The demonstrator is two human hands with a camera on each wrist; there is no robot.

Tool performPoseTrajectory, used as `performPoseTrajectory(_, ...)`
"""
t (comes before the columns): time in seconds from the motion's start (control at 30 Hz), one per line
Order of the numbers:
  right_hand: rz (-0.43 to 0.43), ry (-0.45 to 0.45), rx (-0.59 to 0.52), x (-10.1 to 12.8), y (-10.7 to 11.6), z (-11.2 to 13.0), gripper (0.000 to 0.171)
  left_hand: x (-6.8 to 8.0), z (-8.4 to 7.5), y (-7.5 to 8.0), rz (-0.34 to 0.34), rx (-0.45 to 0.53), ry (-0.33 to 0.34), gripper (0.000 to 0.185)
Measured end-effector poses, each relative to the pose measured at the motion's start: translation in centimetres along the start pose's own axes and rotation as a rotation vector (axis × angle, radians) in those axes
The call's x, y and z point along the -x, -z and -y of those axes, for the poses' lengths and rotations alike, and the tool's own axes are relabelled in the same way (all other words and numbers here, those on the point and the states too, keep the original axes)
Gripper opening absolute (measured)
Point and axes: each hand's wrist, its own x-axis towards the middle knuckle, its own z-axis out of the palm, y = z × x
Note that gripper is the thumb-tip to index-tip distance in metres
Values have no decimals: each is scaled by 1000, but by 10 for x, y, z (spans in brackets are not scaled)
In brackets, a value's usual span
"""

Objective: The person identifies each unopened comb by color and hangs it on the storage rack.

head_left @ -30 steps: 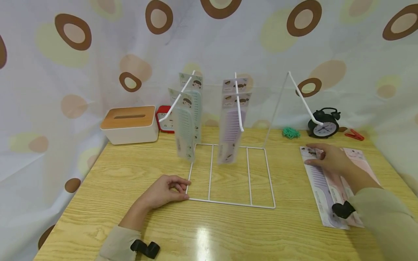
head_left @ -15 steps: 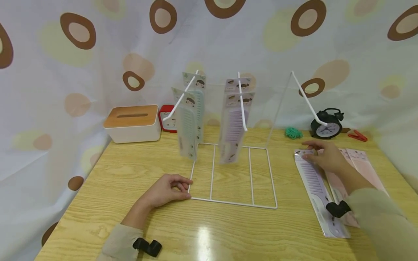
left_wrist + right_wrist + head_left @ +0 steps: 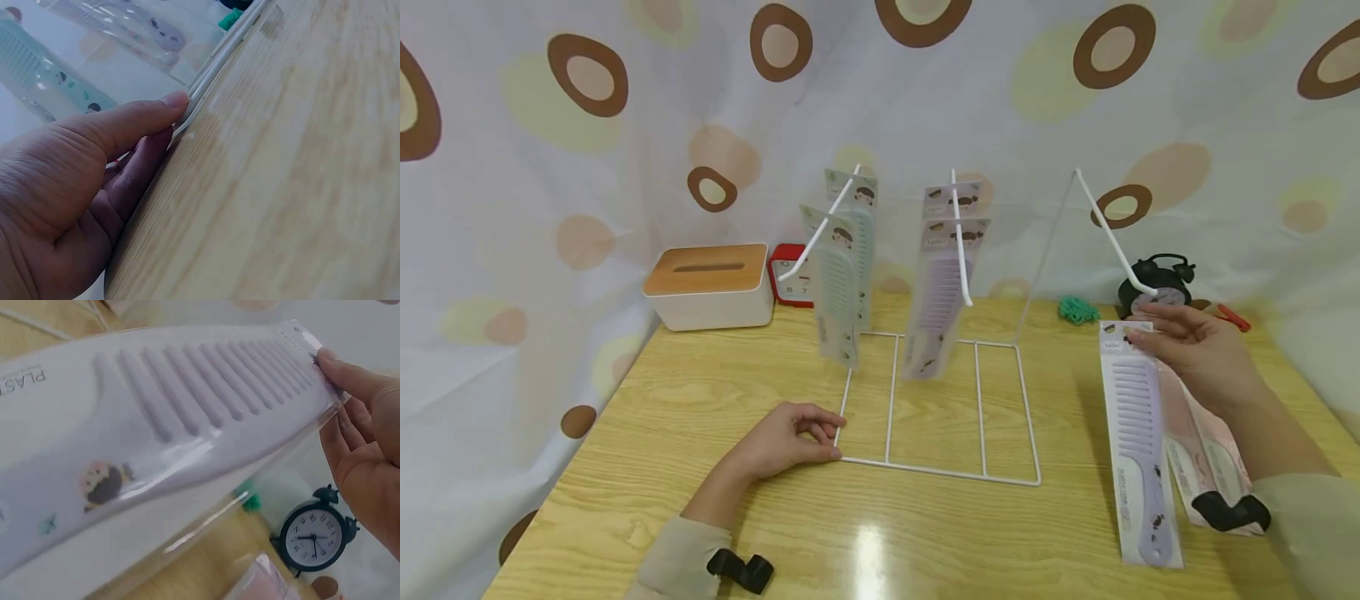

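Above the table's right side, my right hand [image 3: 1198,354] now pinches the packaged purple comb [image 3: 1137,442], lifted off the pink packs; my left hand [image 3: 790,437] keeps gripping the white wire rack [image 3: 936,471], steadying it.

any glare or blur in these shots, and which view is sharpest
Head view: sharpest, with a bright glare patch on the table near the front edge and some wide-angle bending at the sides. Left wrist view: the left hand is fairly crisp, the hanging combs behind it soft. Right wrist view: sheen streaks on the purple comb pack; the black alarm clock stays readable.
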Motion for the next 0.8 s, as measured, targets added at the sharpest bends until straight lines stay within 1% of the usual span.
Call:
performPoseTrajectory(0.03,27,33,-150,3,-2,5,37,0,0,0,-1,0,2,42)
performPoseTrajectory(0.1,114,97,-417,8,-7,13,40,1,0,-1,-5,1,3,42)
performPoseTrajectory(0.13,149,126,-495,11,-11,17,41,1,0,-1,-6,2,2,42)
performPoseTrajectory(0.23,246,195,-589,22,-19,27,41,1,0,-1,-7,0,-1,42)
performPoseTrajectory(0.33,353,250,-612,32,-30,36,44,1,-1,-1,-5,1,-5,41)
performPoseTrajectory(0.4,446,302,-625,36,-40,42,45,1,-1,0,-5,1,-6,41)
performPoseTrajectory(0.5,526,371,-607,42,-57,54,45,1,-1,0,-6,2,-3,41)
performPoseTrajectory(0.53,529,378,-603,44,-63,58,44,0,-1,0,-6,2,-3,42)
performPoseTrajectory(0.6,493,375,-569,49,-77,67,42,0,-2,0,-4,1,-2,42)
performPoseTrajectory(0.67,433,331,-521,56,-92,77,40,0,-1,0,-3,2,0,42)
performPoseTrajectory(0.73,403,289,-486,60,-108,84,39,0,-1,-1,-2,5,1,42)
performPoseTrajectory(0.77,387,282,-472,62,-116,88,38,0,0,-1,-1,5,3,42)
performPoseTrajectory(0.8,389,282,-475,64,-124,92,37,0,0,-1,-2,6,5,42)
